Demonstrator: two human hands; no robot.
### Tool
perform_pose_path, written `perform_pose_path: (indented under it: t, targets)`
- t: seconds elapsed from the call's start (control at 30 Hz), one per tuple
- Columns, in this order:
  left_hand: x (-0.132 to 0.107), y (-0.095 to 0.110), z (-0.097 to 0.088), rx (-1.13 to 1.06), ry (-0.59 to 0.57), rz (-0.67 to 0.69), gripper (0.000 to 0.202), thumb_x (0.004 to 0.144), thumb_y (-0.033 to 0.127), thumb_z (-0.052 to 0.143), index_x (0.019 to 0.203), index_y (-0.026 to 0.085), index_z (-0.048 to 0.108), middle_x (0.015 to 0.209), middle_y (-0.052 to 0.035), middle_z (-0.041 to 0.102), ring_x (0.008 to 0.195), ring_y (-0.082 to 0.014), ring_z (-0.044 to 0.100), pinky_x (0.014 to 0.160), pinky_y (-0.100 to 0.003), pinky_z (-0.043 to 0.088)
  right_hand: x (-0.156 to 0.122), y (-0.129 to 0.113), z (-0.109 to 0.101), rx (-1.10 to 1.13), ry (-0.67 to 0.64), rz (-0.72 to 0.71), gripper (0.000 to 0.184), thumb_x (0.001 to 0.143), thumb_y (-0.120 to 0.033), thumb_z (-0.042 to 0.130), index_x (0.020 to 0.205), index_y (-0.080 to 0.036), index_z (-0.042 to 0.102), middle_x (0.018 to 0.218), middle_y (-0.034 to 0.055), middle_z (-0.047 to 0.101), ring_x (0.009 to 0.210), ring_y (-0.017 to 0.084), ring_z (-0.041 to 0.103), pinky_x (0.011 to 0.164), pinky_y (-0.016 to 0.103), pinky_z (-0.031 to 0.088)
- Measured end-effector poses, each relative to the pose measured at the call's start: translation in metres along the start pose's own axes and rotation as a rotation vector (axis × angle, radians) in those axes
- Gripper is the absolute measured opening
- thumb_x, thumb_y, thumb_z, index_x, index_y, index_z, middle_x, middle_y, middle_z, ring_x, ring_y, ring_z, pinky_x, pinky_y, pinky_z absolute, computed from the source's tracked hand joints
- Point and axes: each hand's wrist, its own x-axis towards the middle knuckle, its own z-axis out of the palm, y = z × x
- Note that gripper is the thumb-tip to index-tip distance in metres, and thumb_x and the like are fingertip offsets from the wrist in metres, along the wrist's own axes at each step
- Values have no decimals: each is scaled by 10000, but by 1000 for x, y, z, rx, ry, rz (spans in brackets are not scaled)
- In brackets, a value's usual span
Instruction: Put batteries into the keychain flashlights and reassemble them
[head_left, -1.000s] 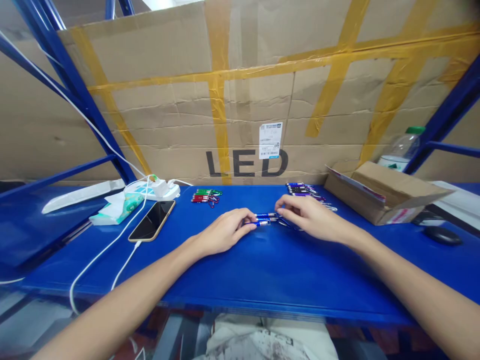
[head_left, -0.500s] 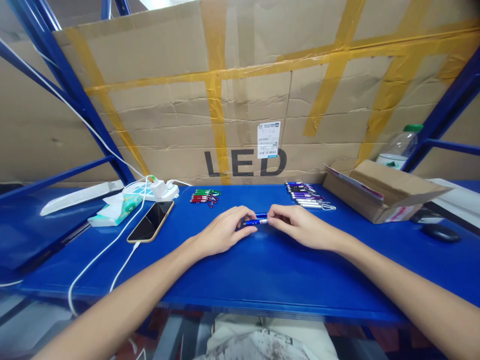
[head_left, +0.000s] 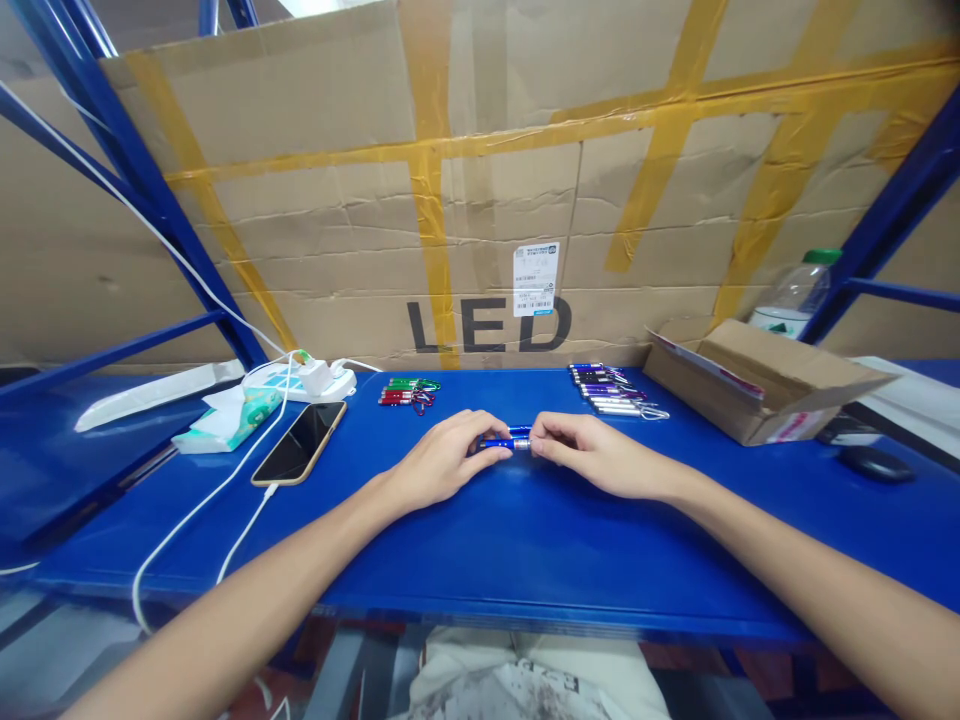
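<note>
My left hand (head_left: pixel 442 462) pinches one end of a small blue keychain flashlight (head_left: pixel 504 442) just above the blue table (head_left: pixel 525 540). My right hand (head_left: pixel 592 452) pinches the flashlight's other, silver end, with its fingers curled. A second blue flashlight (head_left: pixel 520 431) lies just behind, between both hands. A row of several purple, blue and silver flashlights (head_left: pixel 611 390) lies behind my right hand. A small pile of red and green flashlights (head_left: pixel 407 391) lies behind my left hand.
A phone (head_left: pixel 300 455) on a white cable lies to the left, beside a tissue pack (head_left: pixel 225 422) and a power strip (head_left: pixel 300 380). An open cardboard box (head_left: pixel 765 385), a plastic bottle (head_left: pixel 795 290) and a black mouse (head_left: pixel 874 463) are on the right. A cardboard wall marked LED stands behind.
My right hand has drawn left and closer, from the flashlights by its fingers to the end of the blue flashlight. My left hand has stayed almost still.
</note>
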Motion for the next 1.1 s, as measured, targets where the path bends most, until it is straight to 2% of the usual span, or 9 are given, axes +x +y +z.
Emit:
perform_pose_path:
  t: [0.33, 0.43, 0.5, 0.6, 0.73, 0.8, 0.87, 0.97, 1.1]
  targets:
    - [1, -5, 0, -44, -3, 94, 283, 1112, 366, 578, 1246, 204, 768, 1192, -78, 797, 1063, -226, 741, 964, -303, 528, 1, 2, 1, 27, -3, -39, 467, 1025, -658, 592, 918, -204, 622, 782, -30, 478, 735, 167, 421, 671, 296, 354]
    - [1, -3, -1, -61, -31, 68, 312, 1120, 372, 551, 1232, 192, 779, 1105, -78, 808, 961, -216, 747, 920, -298, 536, 1, 3, 0, 6, -1, -56, 455, 1037, -646, 585, 933, -206, 631, 771, -30, 494, 718, 166, 434, 659, 293, 367]
    - [2, 0, -2, -91, -51, 14, 316, 1116, 372, 547, 1212, 186, 784, 991, -58, 802, 841, -197, 725, 852, -289, 534, 0, 3, -1, -62, 11, -95, 420, 1069, -608, 554, 974, -210, 649, 795, -15, 556, 727, 176, 484, 677, 302, 398]
    - [2, 3, -2, -150, -70, -76, 318, 1105, 396, 550, 1185, 186, 775, 829, -12, 739, 741, -172, 668, 774, -272, 502, -1, 3, -3, -248, 53, -221, 346, 1129, -503, 480, 1060, -225, 675, 952, 39, 680, 849, 213, 609, 795, 336, 457]
    - [3, 5, 0, -252, -91, -148, 362, 1109, 450, 511, 1118, 184, 756, 746, 19, 655, 703, -152, 609, 723, -261, 457, -3, 3, -5, -374, 107, -320, 317, 1150, -462, 436, 1138, -255, 676, 1081, 85, 717, 974, 251, 667, 882, 364, 480]
    - [3, 4, 1, -301, -90, -173, 378, 1110, 463, 498, 1112, 182, 749, 740, 19, 651, 698, -150, 594, 709, -261, 447, -3, 1, -4, -349, 134, -290, 312, 1140, -477, 456, 1117, -253, 673, 1063, 81, 721, 948, 246, 667, 861, 357, 480]
    - [2, 1, 2, -316, -62, -188, 361, 1094, 470, 534, 1156, 184, 745, 751, 16, 666, 697, -151, 593, 698, -262, 443, -2, -1, -3, -264, 143, -196, 351, 1134, -500, 460, 1017, -236, 660, 952, 52, 711, 853, 221, 645, 806, 338, 469]
    - [2, -3, 4, -231, 16, -171, 334, 1049, 472, 633, 1213, 200, 738, 819, 9, 704, 677, -143, 562, 672, -261, 422, 1, -4, 1, -85, 93, -50, 445, 1123, -540, 449, 872, -216, 623, 782, 8, 637, 744, 186, 580, 746, 316, 443]
    - [1, -4, 3, -130, 47, -114, 308, 1041, 441, 663, 1229, 207, 732, 897, 0, 724, 659, -129, 521, 662, -259, 406, 3, -6, 6, 71, 64, 8, 437, 1084, -560, 506, 847, -207, 607, 732, -16, 570, 691, 163, 509, 705, 305, 416]
